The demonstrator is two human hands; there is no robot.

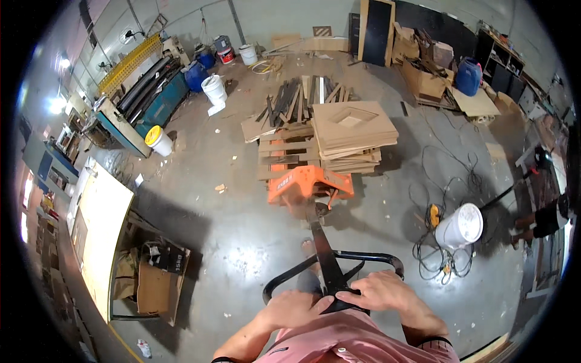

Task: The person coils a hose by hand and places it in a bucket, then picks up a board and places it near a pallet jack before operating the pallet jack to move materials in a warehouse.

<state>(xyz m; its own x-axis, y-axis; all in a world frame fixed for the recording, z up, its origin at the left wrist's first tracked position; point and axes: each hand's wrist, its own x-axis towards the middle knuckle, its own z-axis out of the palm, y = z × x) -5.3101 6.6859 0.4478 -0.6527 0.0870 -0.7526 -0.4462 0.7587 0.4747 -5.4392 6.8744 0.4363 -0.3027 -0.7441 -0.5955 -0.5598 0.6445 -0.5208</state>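
Both my hands are on the black loop handle (363, 255) of an orange pallet jack (310, 180), close to the front of my pink shirt. My left hand (296, 307) is closed on the handle's near left part, its thumb pointing inward. Closed on the near right part, my right hand (380, 290) has its thumb almost meeting the left one. The fingers of both hands are partly hidden underneath. Ahead, the jack's forks carry a stack of brown panels (357, 124), the top one with a diamond pattern, beside wooden slats (283, 148).
Loose strips (296, 100) lie beyond the jack. To the right stand a white bucket (460, 227) and tangled cables (448, 172); a person's legs (526, 227) show at the far right. At left are a board-topped bench (100, 236), a yellow-lidded bucket (158, 140) and a teal machine (160, 100).
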